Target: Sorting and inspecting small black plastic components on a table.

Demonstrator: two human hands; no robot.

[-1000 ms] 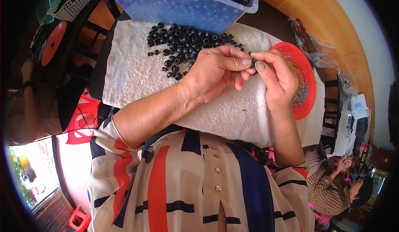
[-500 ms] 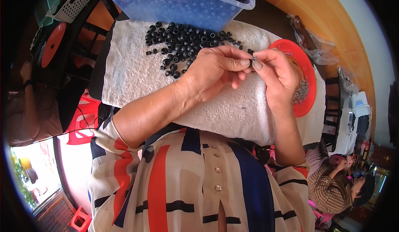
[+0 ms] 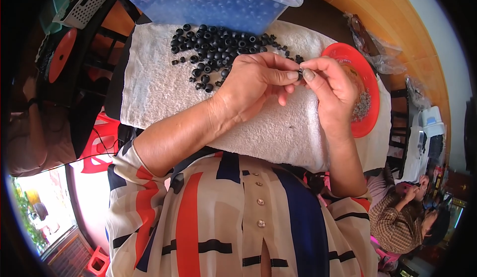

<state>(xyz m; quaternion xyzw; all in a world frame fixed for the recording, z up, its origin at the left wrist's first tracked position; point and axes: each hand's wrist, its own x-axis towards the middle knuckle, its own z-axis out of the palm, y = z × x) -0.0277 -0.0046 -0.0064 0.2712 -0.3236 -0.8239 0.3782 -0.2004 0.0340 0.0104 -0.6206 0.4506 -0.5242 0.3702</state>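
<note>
My left hand [image 3: 251, 81] pinches a small black piece [image 3: 300, 73] between thumb and forefinger, its other fingers curled below. My right hand [image 3: 332, 86] meets it there, thumb and forefinger pressed together at the same piece; what they hold is too small and covered to name. Beyond my left hand, a heap of round black hollow caps [image 3: 223, 46] lies on a white towel [image 3: 149, 83], with smaller black pieces [image 3: 283, 47] trailing off to the right. A red plate [image 3: 370, 120] beside my right hand carries a pile of tiny silvery bits [image 3: 362, 104].
A clear plastic bin [image 3: 208, 9] full of black caps stands at the far edge of the towel. Crumpled plastic bags [image 3: 387, 63] lie at the right. A white basket [image 3: 87, 4] sits far left. Another person [image 3: 402, 222] sits at the right, one more at the left.
My fingertips have closed in further around the small piece, covering a silvery glint seen between them before. The view has shifted slightly. The person at the right has moved their hands.
</note>
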